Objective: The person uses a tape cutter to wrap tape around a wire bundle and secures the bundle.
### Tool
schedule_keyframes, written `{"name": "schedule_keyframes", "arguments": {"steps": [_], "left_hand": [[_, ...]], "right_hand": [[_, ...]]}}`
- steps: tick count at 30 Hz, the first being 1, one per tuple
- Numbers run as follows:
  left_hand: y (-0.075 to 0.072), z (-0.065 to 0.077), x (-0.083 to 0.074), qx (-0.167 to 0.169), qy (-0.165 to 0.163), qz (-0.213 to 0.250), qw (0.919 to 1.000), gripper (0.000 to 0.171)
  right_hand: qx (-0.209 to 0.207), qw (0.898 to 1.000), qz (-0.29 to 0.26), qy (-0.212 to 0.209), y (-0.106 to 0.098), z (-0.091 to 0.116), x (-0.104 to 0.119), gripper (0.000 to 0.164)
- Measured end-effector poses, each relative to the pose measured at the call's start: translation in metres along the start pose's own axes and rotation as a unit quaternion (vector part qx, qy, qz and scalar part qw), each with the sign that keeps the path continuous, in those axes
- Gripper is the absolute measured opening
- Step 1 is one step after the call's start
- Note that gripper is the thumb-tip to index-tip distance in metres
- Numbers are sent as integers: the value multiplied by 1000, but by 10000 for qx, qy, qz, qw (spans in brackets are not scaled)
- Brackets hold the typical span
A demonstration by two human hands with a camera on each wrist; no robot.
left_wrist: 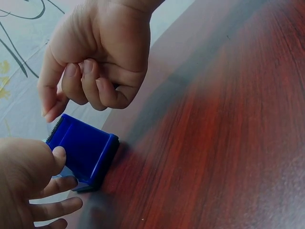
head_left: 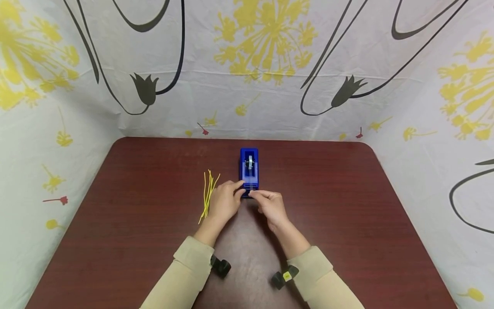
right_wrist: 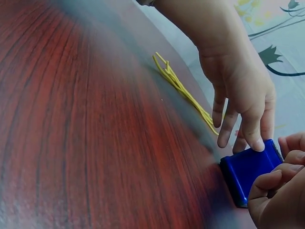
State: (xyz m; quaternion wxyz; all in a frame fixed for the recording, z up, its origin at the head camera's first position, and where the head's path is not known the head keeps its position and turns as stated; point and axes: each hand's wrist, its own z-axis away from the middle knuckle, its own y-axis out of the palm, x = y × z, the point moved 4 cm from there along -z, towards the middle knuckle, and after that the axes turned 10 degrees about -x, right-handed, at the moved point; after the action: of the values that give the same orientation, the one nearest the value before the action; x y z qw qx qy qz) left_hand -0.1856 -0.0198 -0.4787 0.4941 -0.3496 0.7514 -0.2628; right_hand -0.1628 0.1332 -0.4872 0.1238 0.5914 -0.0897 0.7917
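Note:
A blue tape dispenser (head_left: 254,177) stands on the table with a tape roll (head_left: 250,163) in its middle. At its near left corner is my left hand (head_left: 223,201), the thumb pressing on the blue front face and the other fingers fairly straight and spread beside it. My right hand (head_left: 272,208) pinches between thumb and index finger at the toothed cutter (left_wrist: 55,128), at the end of the clear tape; its other fingers are curled in. The tape itself barely shows, being thin and mostly covered by the fingertips.
Several thin yellow strings (head_left: 209,192) lie in a loose bundle left of the dispenser, beside my left hand. The dark red wooden table (head_left: 328,193) has a patterned white cloth (head_left: 270,120) hanging behind it and at its sides.

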Motion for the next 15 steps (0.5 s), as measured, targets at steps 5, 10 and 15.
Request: {"name": "schedule_keyframes", "arguments": {"steps": [5,10,15], "left_hand": [[0,0,0,21,0,-19,10000,31],[1,0,1,84,-22,-19,10000,31],[1,0,2,111,-19,-53,9999,32]], "right_hand": [[-28,9998,185,-121,-1,2,1,27],[4,9997,206,-163,-1,4,0,26],[-2,9996,218,-176,-2,5,-2,25]]}}
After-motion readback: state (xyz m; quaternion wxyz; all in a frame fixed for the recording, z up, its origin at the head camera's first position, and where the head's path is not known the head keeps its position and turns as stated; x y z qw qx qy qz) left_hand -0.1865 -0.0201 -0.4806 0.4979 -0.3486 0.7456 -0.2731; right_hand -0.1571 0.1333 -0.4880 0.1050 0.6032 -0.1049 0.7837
